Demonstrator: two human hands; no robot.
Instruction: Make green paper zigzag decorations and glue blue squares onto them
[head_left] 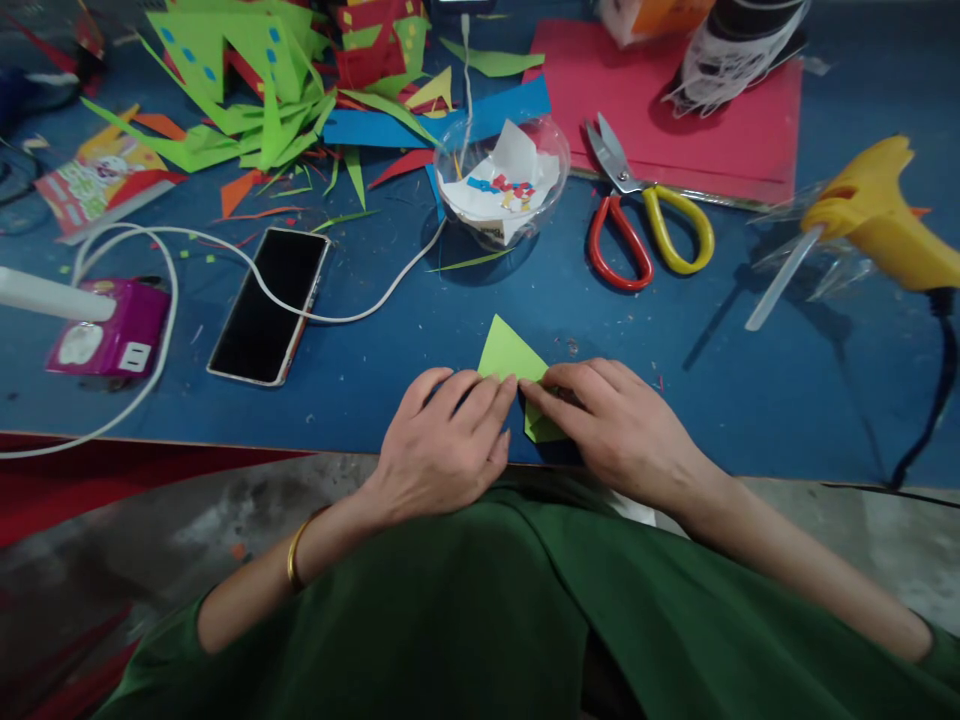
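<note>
A folded light green paper (511, 350) lies at the front edge of the blue table, its pointed tip facing away from me. My left hand (450, 435) presses on its left side, fingers close together. My right hand (619, 425) holds the right side, with its fingertips almost meeting those of my left hand. A lower flap of the paper shows beneath my right fingers. Beyond my hands, scissors (622, 180) with one red and one yellow handle lie with their blades apart.
A phone (268, 305), a white cable (337, 318) and a purple socket block (135, 325) are at left. A clear bowl (551, 205) of paper bits stands behind the paper. Green scraps (274, 135) fill the back left; a yellow glue gun (874, 215) lies right, red sheets (757, 140) behind.
</note>
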